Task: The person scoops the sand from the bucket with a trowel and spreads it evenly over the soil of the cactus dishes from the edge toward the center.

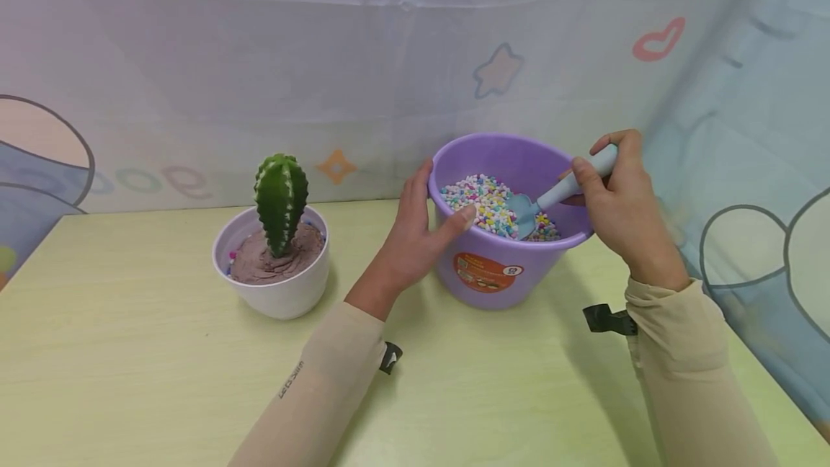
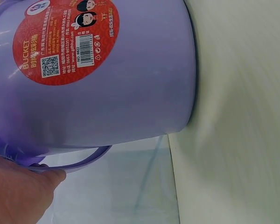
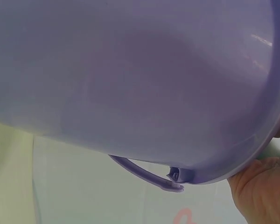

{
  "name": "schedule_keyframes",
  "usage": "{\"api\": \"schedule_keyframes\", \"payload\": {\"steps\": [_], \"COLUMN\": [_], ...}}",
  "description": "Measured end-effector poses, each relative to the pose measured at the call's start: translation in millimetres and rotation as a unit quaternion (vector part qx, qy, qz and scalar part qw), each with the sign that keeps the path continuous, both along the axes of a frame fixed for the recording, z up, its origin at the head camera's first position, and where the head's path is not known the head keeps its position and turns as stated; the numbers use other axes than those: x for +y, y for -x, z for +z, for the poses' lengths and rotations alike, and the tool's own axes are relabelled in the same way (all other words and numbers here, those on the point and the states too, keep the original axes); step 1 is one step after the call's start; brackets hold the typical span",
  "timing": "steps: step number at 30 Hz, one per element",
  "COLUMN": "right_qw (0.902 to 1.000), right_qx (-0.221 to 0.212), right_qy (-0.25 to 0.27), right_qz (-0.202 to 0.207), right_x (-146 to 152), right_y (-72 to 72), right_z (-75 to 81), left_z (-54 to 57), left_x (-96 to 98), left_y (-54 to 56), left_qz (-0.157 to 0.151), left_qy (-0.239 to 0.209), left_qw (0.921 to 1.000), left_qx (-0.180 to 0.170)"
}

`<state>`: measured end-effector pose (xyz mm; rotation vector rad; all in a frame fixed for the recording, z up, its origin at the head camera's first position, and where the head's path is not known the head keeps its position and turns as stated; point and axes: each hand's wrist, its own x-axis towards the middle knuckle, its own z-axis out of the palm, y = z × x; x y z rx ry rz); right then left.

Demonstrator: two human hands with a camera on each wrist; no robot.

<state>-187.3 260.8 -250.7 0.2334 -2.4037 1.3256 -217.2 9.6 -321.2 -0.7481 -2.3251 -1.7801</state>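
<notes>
A purple bucket [image 1: 499, 265] with a red label stands on the table, part filled with small multicoloured beads [image 1: 483, 200]. At the rim's left side my left hand [image 1: 418, 236] holds the bucket, its thumb over the front edge and its fingers along the outside. My right hand [image 1: 622, 200] grips the handle of a light blue toy shovel [image 1: 567, 186] above the right rim. The shovel's blade rests among the beads, its tip partly hidden. In the left wrist view, the left hand [image 2: 23, 191] is beside the bucket's hanging handle [image 2: 84, 161]. The right wrist view mostly shows the bucket's outer wall.
Left of the bucket, a green cactus [image 1: 281, 204] stands in a white pot [image 1: 279, 298] with brown clay-like filling [image 1: 259, 265]. A pale printed cloth [image 1: 363, 78] hangs behind the light wooden table [image 1: 130, 352], and another patterned cloth [image 1: 765, 164] hangs at right.
</notes>
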Motion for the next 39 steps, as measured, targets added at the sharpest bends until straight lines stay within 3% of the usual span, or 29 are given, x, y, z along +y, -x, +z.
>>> {"api": "schedule_keyframes", "payload": {"steps": [17, 26, 39], "right_qw": [0.9997, 0.9998, 0.9995], "right_qx": [-0.015, -0.013, -0.006], "right_qy": [0.015, 0.014, 0.022], "right_qz": [0.01, 0.011, 0.022], "right_x": [2.9, 3.7, 3.8], "right_y": [-2.8, 1.8, 0.3], "right_z": [-4.7, 1.5, 0.5], "left_z": [-4.7, 0.8, -0.3], "left_x": [1.0, 0.2, 1.6], "left_y": [-2.7, -0.2, 0.0], "left_qz": [-0.003, -0.003, 0.0], "left_qy": [-0.005, -0.006, -0.007], "left_qw": [1.0, 1.0, 0.9998], "left_qx": [-0.008, 0.002, 0.016]}}
